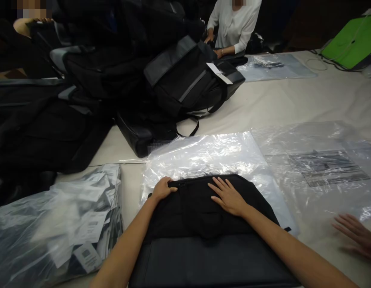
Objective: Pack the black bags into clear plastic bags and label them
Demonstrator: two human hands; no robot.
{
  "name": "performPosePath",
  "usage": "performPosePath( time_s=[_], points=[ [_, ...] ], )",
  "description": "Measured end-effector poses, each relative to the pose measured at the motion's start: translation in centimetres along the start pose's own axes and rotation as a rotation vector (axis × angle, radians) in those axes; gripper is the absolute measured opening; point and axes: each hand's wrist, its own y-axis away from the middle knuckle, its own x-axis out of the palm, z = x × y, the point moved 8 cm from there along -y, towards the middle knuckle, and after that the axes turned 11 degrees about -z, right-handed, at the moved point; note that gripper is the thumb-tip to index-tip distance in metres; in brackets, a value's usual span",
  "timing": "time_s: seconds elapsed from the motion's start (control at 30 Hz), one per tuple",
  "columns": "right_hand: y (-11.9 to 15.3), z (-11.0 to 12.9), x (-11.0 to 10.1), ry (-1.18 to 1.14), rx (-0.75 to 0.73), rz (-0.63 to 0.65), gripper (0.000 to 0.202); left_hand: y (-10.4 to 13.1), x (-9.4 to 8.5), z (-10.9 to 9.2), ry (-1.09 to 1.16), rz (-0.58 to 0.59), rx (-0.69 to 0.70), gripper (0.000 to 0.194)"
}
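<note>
Black fabric bag (197, 216) lies on the desk (293, 100), partly over clear plastic bags (209, 154); its lower edge is cut off by the frame and the forearms cover parts of its sides. A co-worker's hand (358, 236) at the right edge is blurred. The bag sits beneath the right hand (230, 198), fingers spread flat on its upper part. The left hand (164, 189) bends its fingers at the upper-left edge; whether they pinch fabric cannot be determined.
</note>
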Motion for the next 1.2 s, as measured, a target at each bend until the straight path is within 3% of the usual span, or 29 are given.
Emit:
performPosePath(
  time_s=[0.17,0.23,0.3,0.4,0.47,0.53,0.6,0.7,0.8,0.87,1.03,1.2],
  points=[
    [-2.3,-1.0,0.0,-0.051,0.022,0.005,0.06,-1.0,0.2,-0.2,0.025,0.019,-0.008,0.026],
    [-2.4,-0.9,-1.3,-0.147,0.058,0.057,0.056,-0.5,-1.1,-1.0,0.033,-0.01,0.001,0.03],
    [-1.5,-0.2,-4.0,-0.265,0.113,0.093,0.053,1.4,-3.8,-2.4,0.034,-0.085,0.011,0.034],
    [2.1,2.0,-9.0,-0.383,0.148,0.118,0.056,7.7,-8.8,-5.5,0.114,-0.168,0.056,0.035],
    [6.0,3.9,-11.2,-0.38,0.1,0.17,0.061,13.4,-10.8,-8.0,0.237,-0.105,0.129,0.035],
    [10.2,5.6,-11.5,-0.297,0.02,0.235,0.071,18.9,-10.9,-10.0,0.185,-0.006,0.24,0.042],
    [13.7,6.5,-10.4,-0.155,-0.042,0.23,0.083,23.3,-9.7,-11.2,0.062,0.033,0.402,0.061],
    [16.8,6.9,-8.2,0.045,-0.102,0.066,0.092,26.8,-7.1,-11.5,-0.122,-0.016,0.61,0.081],
    [17.9,7.0,-6.7,0.134,-0.177,-0.109,0.093,27.3,-5.4,-10.8,-0.191,-0.058,0.67,0.084],
    [17.9,7.0,-6.3,0.118,-0.215,-0.134,0.089,26.9,-4.9,-10.5,-0.183,-0.017,0.647,0.075],
    [15.6,6.4,-6.2,-0.028,-0.217,0.046,0.063,24.7,-4.5,-10.4,-0.083,0.235,0.457,0.037],
    [12.4,5.5,-5.8,-0.106,-0.151,0.222,0.046,21.7,-3.7,-9.8,-0.048,0.354,0.297,0.019]
  ],
)
